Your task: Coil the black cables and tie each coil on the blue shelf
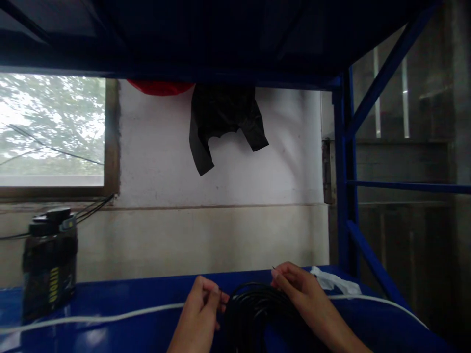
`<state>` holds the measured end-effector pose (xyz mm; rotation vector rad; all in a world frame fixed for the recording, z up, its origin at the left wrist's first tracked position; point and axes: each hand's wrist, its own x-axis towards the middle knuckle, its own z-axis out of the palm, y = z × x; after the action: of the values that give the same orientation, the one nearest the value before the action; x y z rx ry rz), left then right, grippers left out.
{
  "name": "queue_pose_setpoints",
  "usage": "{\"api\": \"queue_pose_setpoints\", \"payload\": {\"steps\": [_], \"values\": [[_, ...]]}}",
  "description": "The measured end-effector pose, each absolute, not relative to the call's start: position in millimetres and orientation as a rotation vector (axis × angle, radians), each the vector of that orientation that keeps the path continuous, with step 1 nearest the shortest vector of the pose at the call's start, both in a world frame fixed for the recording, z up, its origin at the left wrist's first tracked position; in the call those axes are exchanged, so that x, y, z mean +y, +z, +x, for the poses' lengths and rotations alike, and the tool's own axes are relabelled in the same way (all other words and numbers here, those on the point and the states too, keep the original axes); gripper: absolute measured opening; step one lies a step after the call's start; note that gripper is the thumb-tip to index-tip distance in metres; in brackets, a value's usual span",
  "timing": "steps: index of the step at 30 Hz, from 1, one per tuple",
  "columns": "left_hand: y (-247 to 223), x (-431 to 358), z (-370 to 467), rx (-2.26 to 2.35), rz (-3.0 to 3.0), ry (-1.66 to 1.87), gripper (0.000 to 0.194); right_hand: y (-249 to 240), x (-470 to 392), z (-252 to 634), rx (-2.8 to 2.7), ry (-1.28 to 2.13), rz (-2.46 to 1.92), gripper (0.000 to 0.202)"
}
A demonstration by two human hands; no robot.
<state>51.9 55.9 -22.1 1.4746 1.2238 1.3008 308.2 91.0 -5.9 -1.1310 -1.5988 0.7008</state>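
Observation:
A coil of black cable (253, 306) lies on the blue shelf (147, 294) at the bottom middle, between my two hands. At the coil's left edge is my left hand (200, 311), its thumb and fingers pinched together; what they hold, if anything, is hidden. On the other side my right hand (307, 296) reaches over the coil with thumb and forefinger closed. A thin dark tip sticks up from that pinch, apparently the end of a black strand. Behind the hands a white cable (121, 316) crosses the shelf from left to right.
A dark bottle (49, 264) stands at the left. Crumpled white material (336, 282) lies beyond my right hand. Blue posts (346, 196) and braces rise at the right, with an upper shelf (184, 44) overhead. Black cloth (228, 113) and something red (162, 87) hang by the wall.

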Motion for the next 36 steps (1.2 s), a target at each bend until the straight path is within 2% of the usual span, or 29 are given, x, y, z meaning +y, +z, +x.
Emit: {"api": "queue_pose_setpoints", "payload": {"steps": [3, 9, 17, 24, 29, 36], "values": [[-13.4, 49.7, 48.3, 1.440, 1.620, 1.272, 0.018, -9.7, 84.3, 279.9, -1.566, 0.701, -1.136, 0.043], [9.7, 39.6, 29.0, 1.684, 1.842, 1.239, 0.021, -6.9, 67.4, 227.9, -1.629, 0.599, -1.113, 0.030], [10.0, 30.3, 32.0, 1.642, 2.117, 1.286, 0.015, 1.9, 58.2, 231.8, -1.701, 0.505, -1.113, 0.029], [13.3, 26.9, 31.5, 1.614, 2.276, 1.295, 0.016, 3.8, 55.1, 237.7, -1.720, 0.498, -1.102, 0.029], [17.8, 24.7, 31.6, 1.613, 2.330, 1.318, 0.016, 5.7, 52.6, 237.1, -1.678, 0.538, -1.062, 0.025], [29.0, 19.6, 35.1, 1.565, 2.301, 1.445, 0.013, 13.0, 45.4, 237.4, -1.720, 0.411, -0.999, 0.026]]}}
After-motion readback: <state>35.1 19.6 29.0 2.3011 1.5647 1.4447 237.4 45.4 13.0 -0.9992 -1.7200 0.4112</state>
